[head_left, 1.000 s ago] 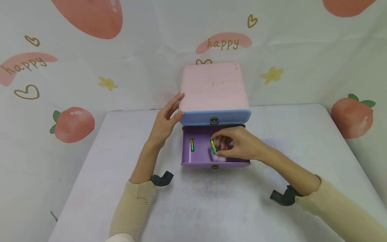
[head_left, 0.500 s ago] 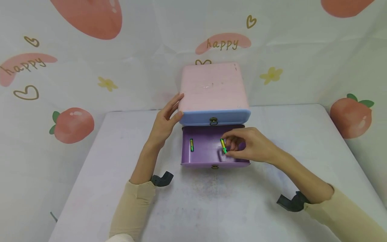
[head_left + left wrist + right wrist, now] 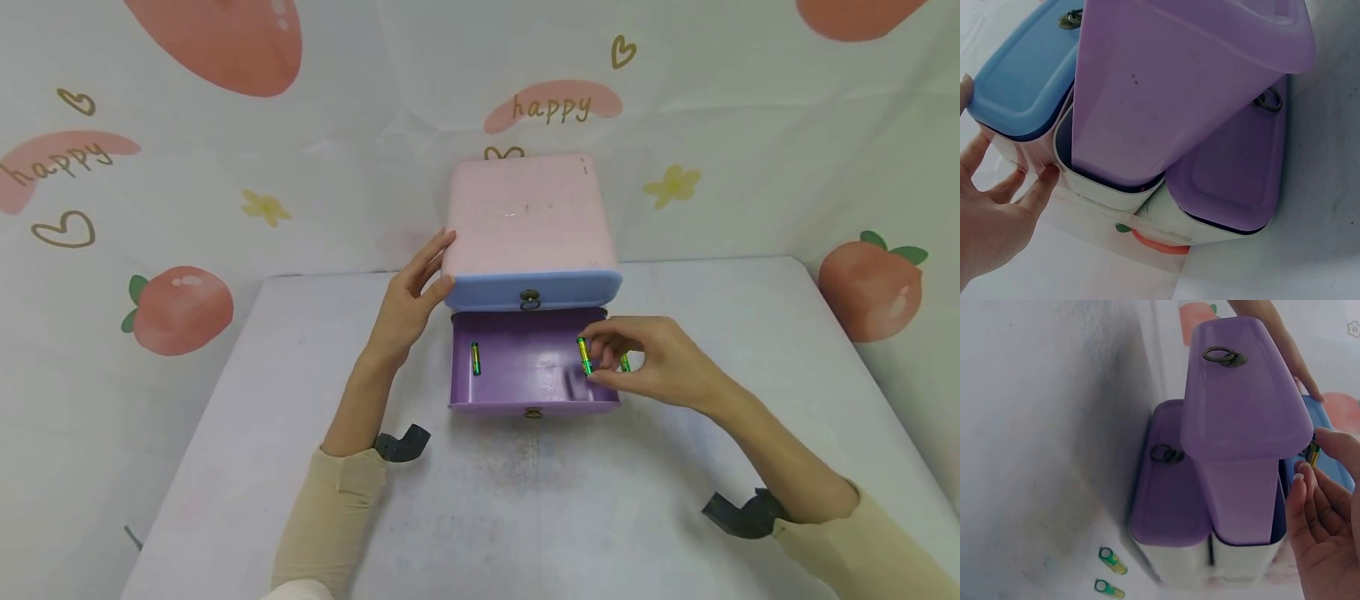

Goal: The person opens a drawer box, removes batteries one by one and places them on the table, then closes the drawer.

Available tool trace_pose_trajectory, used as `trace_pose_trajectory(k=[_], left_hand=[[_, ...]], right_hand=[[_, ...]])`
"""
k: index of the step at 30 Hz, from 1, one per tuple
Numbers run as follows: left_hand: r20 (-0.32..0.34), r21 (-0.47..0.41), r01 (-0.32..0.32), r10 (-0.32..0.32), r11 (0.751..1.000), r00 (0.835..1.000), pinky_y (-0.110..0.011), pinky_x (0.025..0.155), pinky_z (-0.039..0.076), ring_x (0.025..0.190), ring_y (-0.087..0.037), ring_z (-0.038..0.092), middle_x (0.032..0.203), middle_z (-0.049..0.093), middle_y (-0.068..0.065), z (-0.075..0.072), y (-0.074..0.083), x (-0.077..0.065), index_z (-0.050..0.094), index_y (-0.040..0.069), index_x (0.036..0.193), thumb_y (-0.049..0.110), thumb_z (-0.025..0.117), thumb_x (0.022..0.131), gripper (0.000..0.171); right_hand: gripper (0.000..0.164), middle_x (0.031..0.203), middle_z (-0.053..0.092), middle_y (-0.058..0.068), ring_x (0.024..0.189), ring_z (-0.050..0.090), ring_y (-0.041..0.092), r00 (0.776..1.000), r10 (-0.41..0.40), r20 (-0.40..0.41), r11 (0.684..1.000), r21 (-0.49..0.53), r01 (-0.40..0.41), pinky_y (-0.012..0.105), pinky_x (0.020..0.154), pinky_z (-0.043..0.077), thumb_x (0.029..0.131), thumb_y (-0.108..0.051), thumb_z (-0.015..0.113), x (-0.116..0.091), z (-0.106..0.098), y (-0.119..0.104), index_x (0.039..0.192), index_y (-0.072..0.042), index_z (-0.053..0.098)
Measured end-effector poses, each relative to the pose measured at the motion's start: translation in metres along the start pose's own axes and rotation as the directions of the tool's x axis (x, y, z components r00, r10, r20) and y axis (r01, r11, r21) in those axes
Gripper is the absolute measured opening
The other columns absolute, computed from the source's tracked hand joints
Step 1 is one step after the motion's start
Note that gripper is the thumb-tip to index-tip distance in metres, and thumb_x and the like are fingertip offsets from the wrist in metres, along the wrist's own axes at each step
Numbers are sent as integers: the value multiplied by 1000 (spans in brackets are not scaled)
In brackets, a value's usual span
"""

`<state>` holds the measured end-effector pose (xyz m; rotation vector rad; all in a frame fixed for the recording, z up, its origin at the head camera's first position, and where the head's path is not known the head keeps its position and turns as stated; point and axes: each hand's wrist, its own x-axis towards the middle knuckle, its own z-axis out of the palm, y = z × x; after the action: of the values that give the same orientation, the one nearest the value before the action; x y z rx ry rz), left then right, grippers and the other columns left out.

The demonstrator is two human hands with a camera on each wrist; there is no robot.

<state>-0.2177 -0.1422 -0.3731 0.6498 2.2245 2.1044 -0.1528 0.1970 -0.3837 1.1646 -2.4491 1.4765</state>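
My right hand [image 3: 652, 362] pinches a green-and-yellow battery [image 3: 585, 357] between thumb and fingertips, above the right part of a pulled-out purple drawer [image 3: 525, 410]. Another battery [image 3: 475, 358] lies in that drawer, toward its left side. With its fingers spread, my left hand [image 3: 405, 312] rests against the left side of a small drawer cabinet [image 3: 528, 217] with a pink top. In the left wrist view, the fingertips touch the cabinet's side beside the blue top drawer [image 3: 1019, 81].
The lower purple drawer [image 3: 1169, 487] is closed beneath the pulled-out one. Two batteries stand or lie on the table to the cabinet's right, one nearer battery [image 3: 1113, 560] and one farther battery [image 3: 1109, 589]. A printed cloth [image 3: 337, 167] hangs behind the white table [image 3: 315, 350].
My right hand has moved right across the drawer, carrying the pinched battery with it. Another battery has come into sight behind its fingers. The left hand has stayed in place.
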Motion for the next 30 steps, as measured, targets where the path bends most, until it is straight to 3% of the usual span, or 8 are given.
trace_pose_trajectory(k=[15,30], left_hand=[[-5,19,-8,8,1000,1000,-47,115,32,143,-23,34,158,34,7,0,0,0,46,20,151,21,62,100,53],[-6,17,-9,9,1000,1000,-47,115,32,143,-19,36,157,36,10,0,-1,-1,46,22,150,19,60,100,52]], right_hand=[[50,86,65,-3,73,61,9,997,56,-59,998,-33,-58,18,68,53,70,7,86,-18,-8,5,116,-2,68],[48,87,68,1,74,64,8,988,118,-104,992,-43,-123,17,70,55,69,11,84,-39,-13,13,112,-4,68]])
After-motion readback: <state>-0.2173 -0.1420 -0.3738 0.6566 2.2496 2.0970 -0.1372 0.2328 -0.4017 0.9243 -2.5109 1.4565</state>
